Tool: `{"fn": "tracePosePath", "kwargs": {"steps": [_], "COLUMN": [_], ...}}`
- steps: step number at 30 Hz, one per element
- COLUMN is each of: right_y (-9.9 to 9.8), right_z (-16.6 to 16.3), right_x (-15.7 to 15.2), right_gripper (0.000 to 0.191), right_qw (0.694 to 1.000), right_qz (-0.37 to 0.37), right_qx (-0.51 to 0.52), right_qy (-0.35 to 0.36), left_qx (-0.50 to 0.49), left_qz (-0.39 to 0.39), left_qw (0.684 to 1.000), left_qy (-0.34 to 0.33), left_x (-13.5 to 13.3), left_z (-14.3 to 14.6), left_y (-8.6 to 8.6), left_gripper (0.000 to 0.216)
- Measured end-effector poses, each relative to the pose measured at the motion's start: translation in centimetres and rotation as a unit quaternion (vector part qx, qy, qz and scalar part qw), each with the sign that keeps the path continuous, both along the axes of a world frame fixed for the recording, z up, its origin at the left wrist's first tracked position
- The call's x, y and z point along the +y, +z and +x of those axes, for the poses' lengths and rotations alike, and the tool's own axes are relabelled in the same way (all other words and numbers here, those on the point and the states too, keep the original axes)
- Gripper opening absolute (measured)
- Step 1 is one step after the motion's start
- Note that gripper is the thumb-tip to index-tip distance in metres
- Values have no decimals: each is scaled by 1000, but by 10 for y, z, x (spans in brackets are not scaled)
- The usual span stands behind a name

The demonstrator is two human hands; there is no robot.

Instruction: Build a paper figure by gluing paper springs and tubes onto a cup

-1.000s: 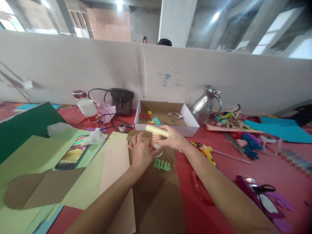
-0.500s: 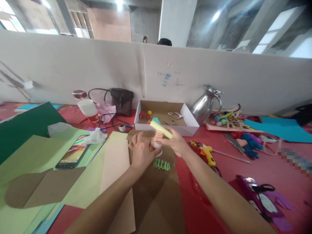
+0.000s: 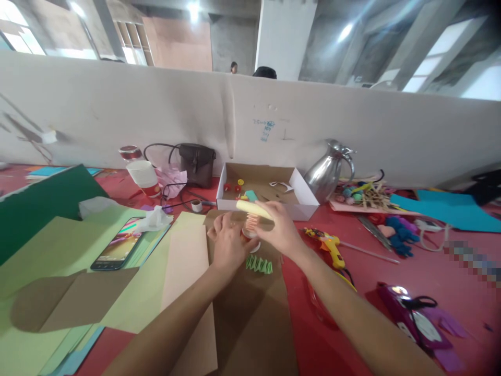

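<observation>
My left hand [image 3: 229,239] is closed round a small round piece [image 3: 251,232] of white and orange; its fingers hide much of it. A pleated orange paper strip [image 3: 252,220] rises from this piece. Across the strip's top lies a pale yellow paper roll [image 3: 254,209], tilted down to the right. My right hand [image 3: 282,230] grips the roll's right end, thumb low near the strip and fingers over the top. Just below both hands, a pleated green paper strip [image 3: 259,264] rests on the brown cardboard [image 3: 254,324].
A white box [image 3: 270,210] with small parts stands behind my hands. To the right are a yellow glue gun [image 3: 332,249], a steel jug [image 3: 326,172] and a purple device [image 3: 415,316]. Coloured paper sheets [image 3: 188,292] and a phone [image 3: 117,245] lie left.
My right hand has shifted up and slightly left, its fingers now covering more of the yellow roll. The roll has moved a little left and lies flatter. My left hand stays nearly in place.
</observation>
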State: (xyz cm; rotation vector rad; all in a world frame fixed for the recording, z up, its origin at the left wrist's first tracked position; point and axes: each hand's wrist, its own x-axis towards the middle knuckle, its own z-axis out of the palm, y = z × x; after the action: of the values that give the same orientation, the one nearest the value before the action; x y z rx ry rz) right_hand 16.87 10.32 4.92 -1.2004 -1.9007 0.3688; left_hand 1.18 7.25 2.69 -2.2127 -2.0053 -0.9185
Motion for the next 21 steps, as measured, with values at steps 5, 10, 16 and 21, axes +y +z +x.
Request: {"fn": "tracePosePath", "kwargs": {"steps": [5, 10, 16, 21], "right_y": [20, 23, 24, 29], "right_z": [-8, -11, -13, -23], "right_x": [-15, -11, -5, -12], "right_gripper": [17, 17, 14, 12], "right_qw": [959, 959, 952, 912], "right_qz": [88, 34, 16, 19], "right_qx": [-268, -276, -296, -404], "right_qy": [30, 62, 78, 71], "left_qx": [-3, -5, 4, 1], "left_qz": [-1, 5, 15, 2], "left_qw": [1000, 1000, 1000, 1000], "left_qy": [2, -3, 2, -1], "left_x": [-2, -3, -2, -2], "left_z": [0, -1, 0, -1], "left_y": [1, -1, -5, -4], "left_gripper": [22, 24, 23, 22]}}
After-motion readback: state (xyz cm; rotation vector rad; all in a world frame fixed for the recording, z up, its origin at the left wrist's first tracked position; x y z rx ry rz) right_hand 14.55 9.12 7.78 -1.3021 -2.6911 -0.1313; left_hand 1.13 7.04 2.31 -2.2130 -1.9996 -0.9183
